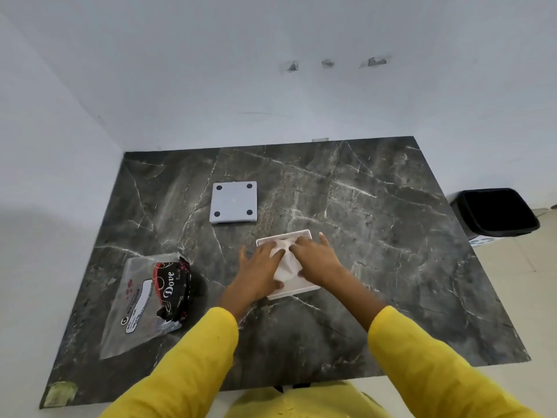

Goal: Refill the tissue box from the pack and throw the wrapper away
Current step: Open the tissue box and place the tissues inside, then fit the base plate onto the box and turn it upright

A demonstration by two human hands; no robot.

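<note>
From the head camera, a dark marbled worktop (376, 236) fills the middle of the scene, pushed into a corner of pale walls. Near its centre lies the open tissue box (304, 289), a white square shell seen from above, with a wad of white tissues (284, 268) bulging out of it. Both hands rest on that wad. The left hand (259, 271) lies flat with fingers spread, pressing down on the left part of the tissues and overlapping the box's left edge; its grip is apart, not closed round anything. The right hand (316, 257) lies the same way on the right part, fingers fanned toward the far rim of the box, its grip likewise apart and pressing rather than clasping. Yellow sleeves (422, 366) cover both forearms. Farther back on the worktop, well apart from the box, sits the box's grey base plate (234, 203), lying flat with four dark round pads at its corners facing up. To the left, near the worktop's edge, lies the wrapper (141, 306), a crumpled clear plastic pack with a black and red printed panel, flat and slack. Off the worktop's right side, on the tiled floor, stands a black bin (497, 212) with its mouth open.
</note>
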